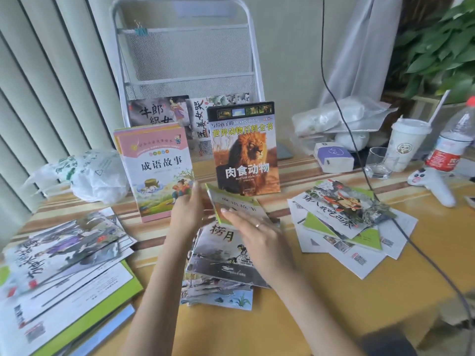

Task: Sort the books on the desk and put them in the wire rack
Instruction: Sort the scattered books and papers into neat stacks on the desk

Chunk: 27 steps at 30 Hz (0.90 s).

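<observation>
A white wire rack (185,60) stands at the back of the desk with two picture books (159,111) in its lowest tier. A pink book (156,170) and a lion-cover book (246,150) stand upright in front of it. My left hand (186,209) is raised with straight fingers against the pink book's lower right corner. My right hand (257,232) lies flat on a thin green-edged booklet (231,202), which is tilted above the centre pile (221,260). More book piles lie at the left (64,258) and right (341,217).
A white plastic bag (90,173) lies at the left. At the right stand a tissue box (334,154), a glass (377,163), a cup with a straw (406,142), a bottle (452,140) and a white controller (431,183). A black cable (359,155) crosses the right pile.
</observation>
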Tool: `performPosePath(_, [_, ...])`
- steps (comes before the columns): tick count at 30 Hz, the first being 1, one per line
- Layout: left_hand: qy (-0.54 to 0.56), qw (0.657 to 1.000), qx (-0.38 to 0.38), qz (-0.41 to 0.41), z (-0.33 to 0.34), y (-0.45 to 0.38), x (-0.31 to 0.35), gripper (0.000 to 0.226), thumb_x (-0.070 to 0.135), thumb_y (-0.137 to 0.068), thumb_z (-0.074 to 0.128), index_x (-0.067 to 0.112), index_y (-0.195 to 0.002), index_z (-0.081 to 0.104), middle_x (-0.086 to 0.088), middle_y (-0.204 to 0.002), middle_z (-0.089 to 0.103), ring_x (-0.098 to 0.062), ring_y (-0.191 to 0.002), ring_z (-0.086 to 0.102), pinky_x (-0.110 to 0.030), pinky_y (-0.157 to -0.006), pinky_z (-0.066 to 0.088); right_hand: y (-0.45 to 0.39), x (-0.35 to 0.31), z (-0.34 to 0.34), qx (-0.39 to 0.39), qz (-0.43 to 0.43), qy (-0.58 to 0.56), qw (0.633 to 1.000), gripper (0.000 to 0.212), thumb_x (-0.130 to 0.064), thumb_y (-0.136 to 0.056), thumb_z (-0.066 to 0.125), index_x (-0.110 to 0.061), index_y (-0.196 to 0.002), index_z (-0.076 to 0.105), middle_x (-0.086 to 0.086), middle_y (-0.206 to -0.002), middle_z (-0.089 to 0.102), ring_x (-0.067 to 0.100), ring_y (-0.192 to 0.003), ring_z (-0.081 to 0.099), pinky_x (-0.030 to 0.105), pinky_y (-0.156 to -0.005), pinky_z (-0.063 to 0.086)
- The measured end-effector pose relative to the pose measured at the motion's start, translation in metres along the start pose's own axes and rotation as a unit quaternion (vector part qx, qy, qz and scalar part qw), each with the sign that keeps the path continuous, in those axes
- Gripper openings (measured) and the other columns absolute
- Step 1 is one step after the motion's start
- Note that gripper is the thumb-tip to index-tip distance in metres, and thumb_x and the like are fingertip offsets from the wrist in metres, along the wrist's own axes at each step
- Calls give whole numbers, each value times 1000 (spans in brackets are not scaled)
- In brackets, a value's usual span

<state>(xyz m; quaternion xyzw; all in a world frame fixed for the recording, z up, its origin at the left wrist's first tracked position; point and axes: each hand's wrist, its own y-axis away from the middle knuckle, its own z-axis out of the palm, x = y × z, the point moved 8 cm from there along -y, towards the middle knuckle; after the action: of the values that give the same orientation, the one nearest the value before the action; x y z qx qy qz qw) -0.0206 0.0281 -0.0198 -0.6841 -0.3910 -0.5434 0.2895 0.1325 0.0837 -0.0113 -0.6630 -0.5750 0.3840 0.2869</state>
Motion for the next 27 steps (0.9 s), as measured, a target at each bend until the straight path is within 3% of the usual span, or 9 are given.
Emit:
performPosePath(3, [125, 970, -161, -133, 32, 0, -14, 48, 42, -99, 42, 0, -103, 64, -15, -83, 70, -24, -71, 67, -35, -66, 56, -3, 4, 1, -73, 11, -70, 995, 43, -8, -86, 51, -21, -126, 59, -2, -118, 66, 8, -113, 60, 40, -104, 43])
performPosePath(7, [125, 976, -134, -120, 45, -6, -10, 15, -4, -90, 53, -5, -105, 56, -13, -75, 64, -20, -52, 62, -26, -45, 55, 1, 36, -9, -185, 148, -134, 962, 50, -58, -94, 23, -39, -133, 47, -17, -135, 51, -3, -127, 43, 38, -117, 12])
performPosePath(9, [122, 975, -138, -127, 51, -7, -7, 9, -4, -90, 55, -1, -98, 57, -11, -70, 66, -17, -45, 63, -25, -42, 54, 10, 87, -30, -159, 267, 2, 950, 58, -62, -92, 23, -37, -144, 28, -11, -149, 34, 9, -140, 27, 47, -116, 4])
performPosePath(12, [47, 980, -150, -120, 58, -12, -9, 22, 10, -90, 59, -1, -109, 60, -11, -77, 68, -16, -48, 63, -18, -41, 47, 53, 165, -51, -268, 477, 187, 816, 85, -61, -90, 40, -22, -150, -4, 8, -158, -2, 32, -144, -7, 65, -108, 1])
performPosePath(14, [35, 981, -143, -128, 59, -17, -18, 34, 20, -88, 61, 1, -117, 61, -16, -95, 69, -21, -62, 64, -22, -53, 50, 79, 185, -50, -331, 530, 193, 757, 86, -62, -90, 39, -19, -150, -5, 13, -158, -5, 36, -143, -8, 66, -108, 4])
performPosePath(16, [89, 968, -153, -176, 60, -15, -27, 33, 26, -88, 59, 6, -114, 62, -16, -92, 73, -24, -59, 64, -28, -57, 53, 81, 190, -48, -323, 494, 234, 772, 63, -49, -96, 36, -17, -148, 19, 14, -153, 23, 32, -141, 17, 61, -109, 18])
performPosePath(19, [198, 947, -148, -205, 57, -12, -33, 23, 26, -91, 55, 6, -96, 62, -6, -58, 68, -15, -40, 60, -19, -40, 48, 61, 172, -55, -248, 406, 304, 826, 33, -13, -95, 43, -14, -127, 50, 13, -115, 63, 30, -108, 56, 44, -89, 47])
performPosePath(23, [285, 936, -133, -160, 45, -11, -26, 19, 21, -94, 50, 4, -92, 57, -1, -54, 67, -8, -39, 60, -15, -35, 45, 49, 156, -74, -116, 383, 292, 869, 43, 12, -82, 44, -13, -114, 57, 16, -83, 69, 33, -78, 66, 33, -56, 42])
performPosePath(27, [285, 937, -150, -137, 41, -3, -11, 20, 20, -95, 48, 5, -87, 58, -2, -52, 67, -9, -37, 60, -15, -33, 43, 39, 128, -92, 84, 304, 226, 922, 30, 17, -73, 60, -7, -90, 66, 11, -64, 64, 33, -66, 59, 40, -55, 50])
